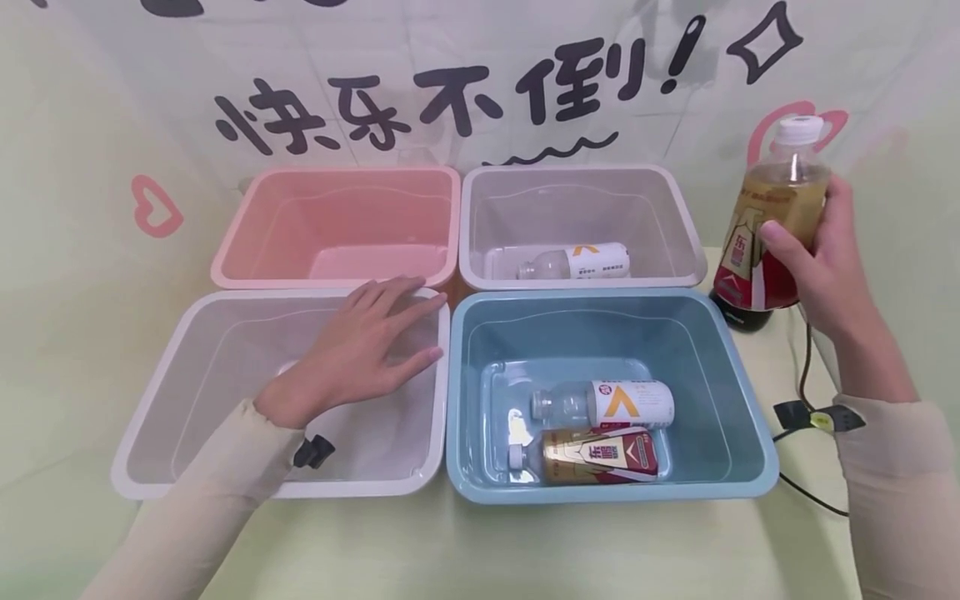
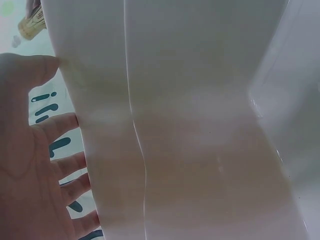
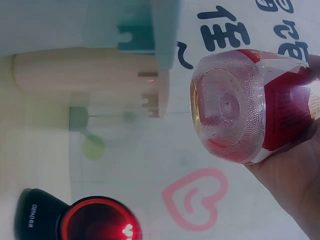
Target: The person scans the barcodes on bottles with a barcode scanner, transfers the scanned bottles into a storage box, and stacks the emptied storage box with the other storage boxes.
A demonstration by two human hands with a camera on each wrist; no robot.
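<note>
My right hand [image 1: 813,271] grips an upright bottle [image 1: 772,225] of yellowish drink with a red label and white cap, held above the table to the right of the bins. Seen from below in the right wrist view, the bottle's base [image 3: 235,107] fills the frame, with my palm [image 3: 295,185] beside it. My left hand [image 1: 360,350] lies open with straight fingers over the far right corner of the near-left white bin [image 1: 142,433]. The left wrist view shows those fingers [image 2: 60,150] against the bin's white wall [image 2: 175,125].
Four bins stand in a square: pink [image 1: 240,258] far left, white [image 1: 690,258] far right with one bottle [image 1: 577,262], blue [image 1: 750,433] near right with two lying bottles [image 1: 600,404]. A black scanner with a red light [image 3: 95,225] sits under the held bottle. Cables [image 1: 806,392] run at right.
</note>
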